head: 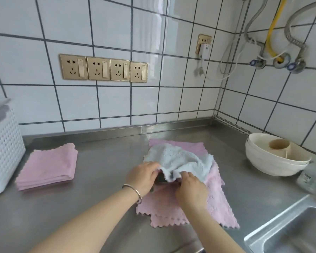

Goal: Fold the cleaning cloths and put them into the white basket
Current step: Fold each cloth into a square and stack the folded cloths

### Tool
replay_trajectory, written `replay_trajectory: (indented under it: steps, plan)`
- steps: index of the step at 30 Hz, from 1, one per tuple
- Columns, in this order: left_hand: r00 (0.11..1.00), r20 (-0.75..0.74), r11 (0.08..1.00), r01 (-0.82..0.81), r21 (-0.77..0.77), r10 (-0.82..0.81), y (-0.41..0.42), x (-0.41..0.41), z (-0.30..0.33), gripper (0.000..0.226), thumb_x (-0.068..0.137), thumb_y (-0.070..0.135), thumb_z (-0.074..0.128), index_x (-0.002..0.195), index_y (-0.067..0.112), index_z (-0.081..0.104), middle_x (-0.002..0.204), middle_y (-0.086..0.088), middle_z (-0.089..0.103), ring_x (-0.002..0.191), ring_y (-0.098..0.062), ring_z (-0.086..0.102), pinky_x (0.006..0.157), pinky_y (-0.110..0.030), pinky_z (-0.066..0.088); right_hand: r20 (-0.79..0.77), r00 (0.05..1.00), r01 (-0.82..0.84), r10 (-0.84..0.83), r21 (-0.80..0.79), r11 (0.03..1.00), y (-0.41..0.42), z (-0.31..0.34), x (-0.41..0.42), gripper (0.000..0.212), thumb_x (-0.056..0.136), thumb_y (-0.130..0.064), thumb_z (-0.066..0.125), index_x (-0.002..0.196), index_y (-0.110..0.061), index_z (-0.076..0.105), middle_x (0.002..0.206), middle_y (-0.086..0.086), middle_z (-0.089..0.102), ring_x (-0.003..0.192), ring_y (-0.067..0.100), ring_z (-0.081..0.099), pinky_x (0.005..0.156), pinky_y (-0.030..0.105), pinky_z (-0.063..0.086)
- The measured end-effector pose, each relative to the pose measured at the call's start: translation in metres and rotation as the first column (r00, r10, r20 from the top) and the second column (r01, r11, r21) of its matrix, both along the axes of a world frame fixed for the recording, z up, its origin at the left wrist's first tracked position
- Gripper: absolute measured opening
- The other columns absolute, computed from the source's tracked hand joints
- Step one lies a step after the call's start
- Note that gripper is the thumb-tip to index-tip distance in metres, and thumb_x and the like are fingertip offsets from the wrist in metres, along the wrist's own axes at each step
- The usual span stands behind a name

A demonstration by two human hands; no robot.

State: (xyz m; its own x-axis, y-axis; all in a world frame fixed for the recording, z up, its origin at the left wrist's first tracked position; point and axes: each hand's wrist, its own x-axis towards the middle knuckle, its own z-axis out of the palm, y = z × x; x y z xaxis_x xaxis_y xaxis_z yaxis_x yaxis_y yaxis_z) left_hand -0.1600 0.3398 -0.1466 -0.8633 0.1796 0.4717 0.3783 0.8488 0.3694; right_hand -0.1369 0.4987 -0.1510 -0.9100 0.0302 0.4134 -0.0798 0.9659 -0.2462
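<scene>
A light blue cloth (179, 159) lies rumpled on top of a pile of unfolded pink cloths (215, 196) in the middle of the steel counter. My left hand (144, 177) pinches its near edge on the left, and my right hand (191, 189) grips the same edge a little to the right, lifting it. A dark cloth shows underneath, between my hands. A folded pink cloth stack (47, 166) rests to the left. The white basket (3, 152) stands at the far left edge, only partly in view.
Stacked cream bowls (274, 157) with a small cup inside sit at the right, by the wall. A clear bottle (312, 178) lies beside them. The sink (297, 229) opens at the lower right. Tiled walls with sockets close the counter at the back.
</scene>
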Motion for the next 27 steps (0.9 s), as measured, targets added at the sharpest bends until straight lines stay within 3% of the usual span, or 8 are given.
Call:
replay_trajectory:
  steps: [3,9,11,13,16,20,23,27]
  plan:
    - [0.974,-0.205,0.995,-0.082,0.054,0.092,-0.022,0.006,0.030,0.046,0.081,0.037,0.029,0.098,0.015,0.065,0.092,-0.010,0.072,0.083,-0.035,0.066,0.061,-0.032,0.042,-0.024,0.999,-0.042,0.038,-0.217,0.975,0.011,0.038,-0.004,0.021,0.084,-0.010,0.054,0.103,-0.016,0.062,0.095,0.002,0.065,0.082,0.027,0.060,0.057,0.028,0.036]
    - [0.912,-0.381,0.987,-0.121,0.103,0.151,-0.093,0.050,0.116,0.046,0.077,0.051,0.041,0.085,0.015,0.070,0.076,-0.004,0.074,0.070,-0.027,0.068,0.061,-0.029,0.047,-0.218,0.954,-0.288,0.206,-0.478,0.830,-0.002,0.133,0.021,0.024,0.083,-0.005,0.052,0.097,-0.014,0.070,0.075,-0.002,0.060,0.079,0.021,0.058,0.066,0.025,0.046]
    - [0.937,-0.337,0.989,-0.043,0.139,0.088,-0.126,0.075,0.141,0.054,0.068,0.070,0.044,0.074,0.022,0.067,0.061,0.002,0.067,0.056,-0.012,0.059,0.056,-0.025,0.043,-0.223,0.932,-0.360,0.285,-0.499,0.788,-0.013,0.156,0.028,0.014,0.084,-0.010,0.058,0.082,-0.018,0.070,0.061,-0.006,0.057,0.064,0.013,0.052,0.050,0.011,0.037]
    - [0.965,-0.258,0.983,0.012,0.184,0.036,-0.160,0.101,0.159,0.059,0.059,0.082,0.049,0.070,0.026,0.062,0.051,0.000,0.056,0.051,-0.007,0.046,0.049,-0.016,0.032,-0.196,0.894,-0.438,0.402,-0.570,0.695,-0.031,0.171,0.033,0.014,0.081,-0.021,0.069,0.069,-0.016,0.067,0.052,-0.007,0.053,0.049,0.006,0.041,0.041,0.012,0.030]
    - [0.999,0.012,0.990,-0.045,0.136,0.044,-0.211,0.133,0.174,0.042,0.051,0.069,0.063,0.054,0.028,0.058,0.045,0.010,0.048,0.046,-0.004,0.038,0.051,-0.015,0.025,-0.162,0.839,-0.492,0.520,-0.637,0.594,-0.061,0.182,0.040,0.018,0.079,-0.022,0.072,0.071,-0.007,0.065,0.053,-0.003,0.050,0.045,0.004,0.036,0.038,0.012,0.025]
    - [0.933,0.342,0.993,-0.116,-0.021,0.116,-0.263,0.157,0.167,0.040,0.060,0.061,0.069,0.046,0.028,0.051,0.040,0.011,0.036,0.043,-0.004,0.033,0.049,-0.015,0.021,-0.067,0.827,-0.444,0.559,-0.688,0.574,-0.101,0.166,0.034,0.031,0.078,-0.022,0.074,0.061,-0.017,0.049,0.048,-0.011,0.040,0.048,0.007,0.031,0.038,0.014,0.022]
    - [0.915,0.302,0.963,-0.259,-0.072,0.268,-0.297,0.165,0.154,0.021,0.080,0.039,0.067,0.061,0.032,0.061,0.050,0.013,0.046,0.050,-0.002,0.036,0.052,-0.019,0.027,-0.027,0.847,-0.407,0.531,-0.675,0.615,-0.127,0.147,0.034,0.035,0.078,-0.023,0.073,0.061,-0.014,0.044,0.058,-0.002,0.038,0.055,0.012,0.032,0.042,0.017,0.022]
    - [0.925,0.135,0.883,-0.380,0.275,0.355,-0.308,0.175,0.167,0.019,0.089,0.025,0.058,0.081,0.008,0.059,0.065,0.005,0.050,0.061,-0.011,0.045,0.055,-0.019,0.032,-0.082,0.837,-0.390,0.541,-0.783,0.485,-0.148,0.156,0.044,0.019,0.080,-0.019,0.072,0.069,-0.011,0.058,0.062,-0.001,0.054,0.061,0.015,0.049,0.053,0.023,0.037]
